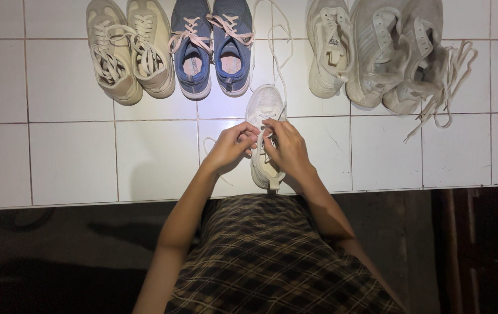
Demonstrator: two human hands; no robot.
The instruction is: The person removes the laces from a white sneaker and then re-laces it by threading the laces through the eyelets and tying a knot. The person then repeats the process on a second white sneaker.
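Head view, looking down. White sneaker (264,116) on tiled ledge (68,157), centre, near edge; toe far, heel near, so long axis runs near–far, straight out from body. Both hands over mid-shoe at the eyelets. Left hand (230,148) on shoe's left side, fingers curled, tips pinched on white lace (272,46) at the tongue. Right hand (287,148) on shoe's right side and partly over it, covering the rear half; fingers bent, tips pressed together on same lace, touching or nearly touching left tips. Exact pinch pt blurred, can't tell which eyelet. Lace slack loops away far, up past the toe btwn other shoes, then back down. Shoe lies just beyond fingertips on far side, heel under right palm; right hand a bit nearer the shoe body, left more beside it.

Far row, L to R: cream pair (130,52), blue pair w/ pink laces (211,49), single white shoe (327,49), grey-white pair (397,55) w/ loose laces trailing right. Plaid skirt (266,261) below, near frame bottom.
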